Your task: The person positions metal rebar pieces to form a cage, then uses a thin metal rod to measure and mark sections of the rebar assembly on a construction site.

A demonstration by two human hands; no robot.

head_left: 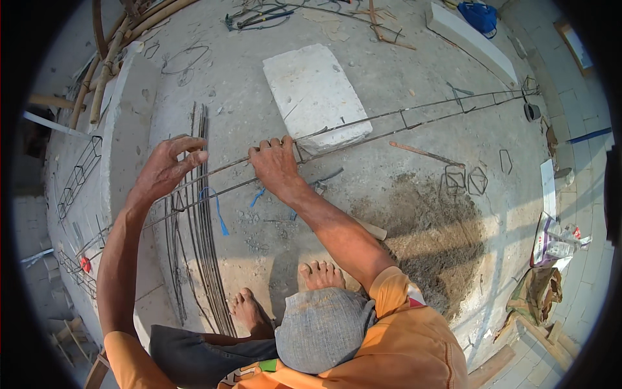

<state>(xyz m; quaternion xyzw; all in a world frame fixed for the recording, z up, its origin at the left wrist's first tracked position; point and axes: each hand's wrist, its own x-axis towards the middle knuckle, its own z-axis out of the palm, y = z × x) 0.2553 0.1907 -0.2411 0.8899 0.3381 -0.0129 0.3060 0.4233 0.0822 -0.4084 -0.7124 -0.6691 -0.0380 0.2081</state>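
A long, narrow rebar frame (pixel 405 119) of thin steel bars and bent wire stirrups runs slantwise from the lower left to the upper right. It passes over the near end of a pale concrete block (pixel 314 91). My right hand (pixel 275 167) is closed over the frame's far bar, just left of the block, fingers curled round the steel. Above the bars farther left is my left hand (pixel 173 167), thumb and fingers apart, with nothing visible in it. Beneath the frame lies a bundle of straight steel rods (pixel 208 272), near a blue strip (pixel 223 223).
A low pale wall (pixel 129 117) stands at left, with another rebar cage (pixel 81 175) beyond it. Loose square stirrups (pixel 476 181) and a rusty rod (pixel 424 153) lie at right, by a heap of grey sand (pixel 440 259). A blue bag (pixel 478 17) sits far right.
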